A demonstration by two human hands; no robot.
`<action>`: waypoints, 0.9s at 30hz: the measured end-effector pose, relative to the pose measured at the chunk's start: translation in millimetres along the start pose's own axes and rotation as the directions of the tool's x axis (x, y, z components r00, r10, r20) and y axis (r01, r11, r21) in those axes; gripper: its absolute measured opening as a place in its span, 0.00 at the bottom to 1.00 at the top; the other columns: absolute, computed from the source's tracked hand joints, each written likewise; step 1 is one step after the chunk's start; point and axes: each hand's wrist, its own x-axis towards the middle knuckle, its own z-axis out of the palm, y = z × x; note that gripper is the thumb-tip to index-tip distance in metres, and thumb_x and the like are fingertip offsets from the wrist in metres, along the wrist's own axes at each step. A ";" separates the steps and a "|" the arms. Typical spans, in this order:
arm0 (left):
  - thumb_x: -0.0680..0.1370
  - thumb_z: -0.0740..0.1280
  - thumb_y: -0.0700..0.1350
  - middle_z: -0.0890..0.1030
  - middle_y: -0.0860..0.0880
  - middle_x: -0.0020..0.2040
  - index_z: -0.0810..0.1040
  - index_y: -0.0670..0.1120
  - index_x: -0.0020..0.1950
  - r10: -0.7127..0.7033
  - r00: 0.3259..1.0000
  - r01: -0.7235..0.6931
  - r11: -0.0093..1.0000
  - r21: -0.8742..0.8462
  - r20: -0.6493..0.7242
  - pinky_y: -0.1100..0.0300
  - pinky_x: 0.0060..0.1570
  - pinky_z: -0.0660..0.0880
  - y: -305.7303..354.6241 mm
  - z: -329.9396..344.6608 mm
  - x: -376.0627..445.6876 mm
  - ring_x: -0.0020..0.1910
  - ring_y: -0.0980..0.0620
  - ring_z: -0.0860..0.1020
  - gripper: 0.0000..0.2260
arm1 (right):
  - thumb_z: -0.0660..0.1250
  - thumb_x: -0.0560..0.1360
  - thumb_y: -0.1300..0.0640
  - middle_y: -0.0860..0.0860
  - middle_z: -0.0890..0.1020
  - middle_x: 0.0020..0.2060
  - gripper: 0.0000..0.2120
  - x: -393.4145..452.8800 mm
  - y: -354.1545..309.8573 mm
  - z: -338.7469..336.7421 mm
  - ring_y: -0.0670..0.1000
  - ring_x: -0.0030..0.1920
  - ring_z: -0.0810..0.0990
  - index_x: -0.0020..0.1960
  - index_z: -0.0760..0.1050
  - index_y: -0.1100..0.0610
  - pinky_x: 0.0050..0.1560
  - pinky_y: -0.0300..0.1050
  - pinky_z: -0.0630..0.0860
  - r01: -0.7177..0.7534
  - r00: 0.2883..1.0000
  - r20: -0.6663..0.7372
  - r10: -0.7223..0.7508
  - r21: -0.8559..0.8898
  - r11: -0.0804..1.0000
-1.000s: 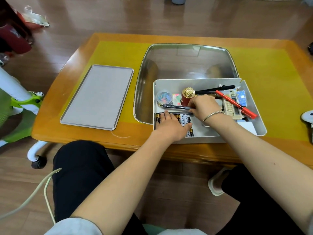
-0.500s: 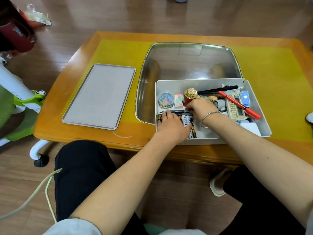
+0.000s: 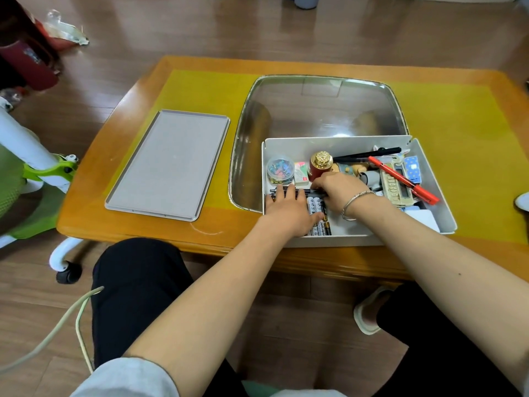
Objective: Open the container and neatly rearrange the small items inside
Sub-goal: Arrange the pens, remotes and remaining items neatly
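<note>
The white container (image 3: 337, 141) stands open at the table's front edge, and its flat grey lid (image 3: 169, 164) lies to the left. My left hand (image 3: 289, 213) lies flat on a row of batteries (image 3: 315, 206) in the front-left corner. My right hand (image 3: 340, 190) has curled fingers on a dark pen (image 3: 309, 191) that lies crosswise just behind the batteries. Behind the hands stand a round jar of coloured pins (image 3: 280, 170), a small eraser box (image 3: 302, 173) and a red stamp with a gold top (image 3: 320, 164).
In the container's right half lie a red pen (image 3: 406, 181), a calculator (image 3: 393, 187), a black pen (image 3: 363, 154) and a blue card (image 3: 412, 169). A glass inset (image 3: 317, 110) fills the table's middle. A green and white chair (image 3: 43, 170) stands at the left.
My right hand has brought the dark pen down and leftward, so it now lies behind the batteries. My left hand's fingers have slid forward to the pen.
</note>
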 end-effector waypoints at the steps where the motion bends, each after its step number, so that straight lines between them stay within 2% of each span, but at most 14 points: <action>1: 0.80 0.51 0.65 0.46 0.44 0.79 0.47 0.46 0.79 0.003 1.000 -0.003 1.000 0.013 -0.010 0.40 0.73 0.46 0.5 0.0 -0.7 0.77 0.41 0.43 0.35 | 0.65 0.72 0.63 0.53 0.77 0.56 0.18 0.5 0.7 0.1 0.57 0.56 0.76 0.61 0.74 0.51 0.52 0.53 0.77 0.009 1.000 0.014 -0.009 0.002 1.000; 8: 0.80 0.51 0.64 0.43 0.44 0.79 0.46 0.46 0.79 -0.002 1.000 0.003 1.000 0.017 -0.011 0.40 0.72 0.44 0.1 0.2 3.4 0.77 0.42 0.42 0.35 | 0.66 0.71 0.64 0.53 0.77 0.55 0.19 3.3 0.6 1.2 0.57 0.56 0.76 0.60 0.74 0.51 0.51 0.52 0.77 0.010 1.000 -0.003 -0.010 -0.013 1.000; 12: 0.79 0.52 0.64 0.44 0.44 0.79 0.47 0.46 0.79 -0.013 1.000 0.014 0.999 0.034 -0.010 0.40 0.72 0.45 -0.7 3.2 6.5 0.77 0.41 0.42 0.35 | 0.65 0.73 0.65 0.55 0.76 0.58 0.18 -1.2 -0.2 -1.8 0.58 0.57 0.76 0.62 0.73 0.54 0.54 0.54 0.76 0.004 1.000 -0.017 -0.004 0.010 1.000; 16: 0.80 0.54 0.63 0.45 0.44 0.79 0.48 0.46 0.79 0.001 0.999 0.000 1.000 0.027 -0.032 0.40 0.72 0.46 -2.0 4.2 7.1 0.77 0.40 0.43 0.34 | 0.64 0.75 0.61 0.56 0.79 0.55 0.12 -17.5 5.1 -20.2 0.59 0.55 0.77 0.57 0.77 0.55 0.53 0.52 0.75 -0.022 0.977 -0.207 0.045 0.114 0.993; 19: 0.80 0.55 0.61 0.47 0.44 0.79 0.51 0.46 0.78 0.028 0.998 -0.027 0.999 0.030 -0.057 0.40 0.72 0.50 -2.8 1.1 3.5 0.77 0.40 0.46 0.32 | 0.66 0.74 0.56 0.56 0.81 0.50 0.09 -32.0 24.6 -42.6 0.59 0.53 0.78 0.52 0.79 0.55 0.50 0.50 0.75 -0.114 0.918 -0.348 0.190 0.225 0.968; 21: 0.80 0.57 0.58 0.55 0.43 0.78 0.58 0.45 0.76 0.079 0.977 -0.068 0.996 0.058 -0.200 0.42 0.70 0.58 -2.2 -0.6 -4.0 0.76 0.41 0.53 0.28 | 0.68 0.73 0.55 0.55 0.82 0.48 0.08 -39.6 46.3 -54.4 0.58 0.51 0.79 0.51 0.80 0.55 0.49 0.48 0.75 -0.198 0.865 -0.390 0.315 0.311 0.930; 22: 0.80 0.58 0.56 0.60 0.43 0.76 0.62 0.45 0.74 0.107 0.935 -0.087 0.993 0.073 -0.337 0.44 0.68 0.61 -2.3 -0.5 -8.5 0.74 0.42 0.57 0.25 | 0.69 0.73 0.54 0.54 0.83 0.47 0.07 -42.5 57.6 -58.3 0.57 0.51 0.79 0.50 0.80 0.55 0.48 0.47 0.75 -0.241 0.830 -0.404 0.384 0.360 0.901; 24: 0.79 0.62 0.49 0.65 0.44 0.73 0.69 0.46 0.69 0.100 0.811 -0.071 0.995 0.072 -0.577 0.46 0.66 0.62 -3.5 0.3 -16.0 0.72 0.43 0.60 0.19 | 0.70 0.73 0.53 0.52 0.83 0.47 0.07 -45.6 77.0 -61.3 0.56 0.50 0.79 0.50 0.80 0.53 0.46 0.47 0.75 -0.324 0.757 -0.416 0.503 0.429 0.843; 25: 0.77 0.65 0.46 0.64 0.44 0.73 0.69 0.46 0.69 0.059 0.773 -0.039 0.998 0.044 -0.631 0.45 0.67 0.61 -5.5 0.5 -18.2 0.72 0.43 0.60 0.20 | 0.70 0.73 0.53 0.52 0.83 0.49 0.07 -45.1 84.3 -60.1 0.56 0.51 0.79 0.51 0.80 0.52 0.47 0.48 0.75 -0.361 0.736 -0.409 0.540 0.437 0.824; 27: 0.75 0.67 0.41 0.57 0.42 0.76 0.63 0.47 0.73 -0.047 0.784 0.043 0.999 -0.022 -0.619 0.43 0.69 0.57 -11.0 -1.2 -20.4 0.75 0.41 0.54 0.27 | 0.69 0.74 0.52 0.53 0.82 0.52 0.09 -40.9 94.3 -56.2 0.58 0.53 0.79 0.54 0.79 0.52 0.49 0.49 0.75 -0.431 0.724 -0.360 0.588 0.430 0.793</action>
